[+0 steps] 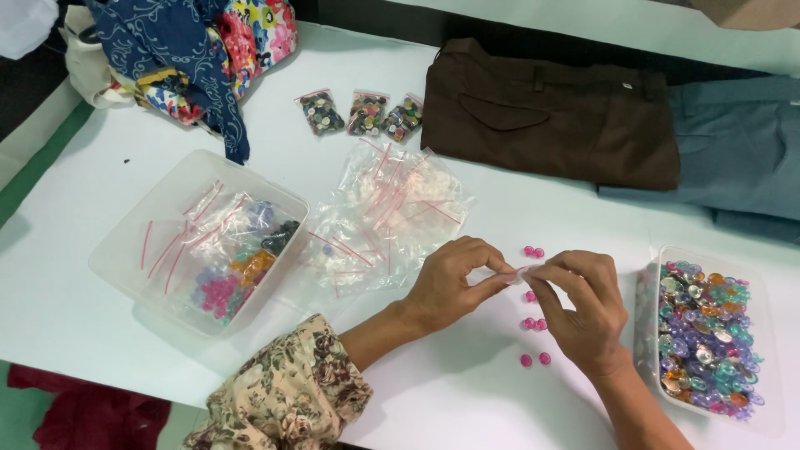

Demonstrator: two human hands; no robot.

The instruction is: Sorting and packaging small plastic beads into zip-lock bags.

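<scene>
1. Both hands meet over the white bench [467,400]: left hand [450,283] and right hand [583,308] pinch a small clear bag [521,273] between closed fingertips.
2. Pink beads [533,323] lie loose just beside the hands.
3. Step in hand, seemingly: opening the bag's mouth.
4. The next move likely needs one grip freed for a bead.

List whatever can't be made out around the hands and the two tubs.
- Head view: the item pinched between left hand and right hand is hidden by the fingertips.
- Right tub of mixed beads: its far corner is cut off by the frame edge.
- Left tub: its contents are blurred behind small clear bags.
</scene>
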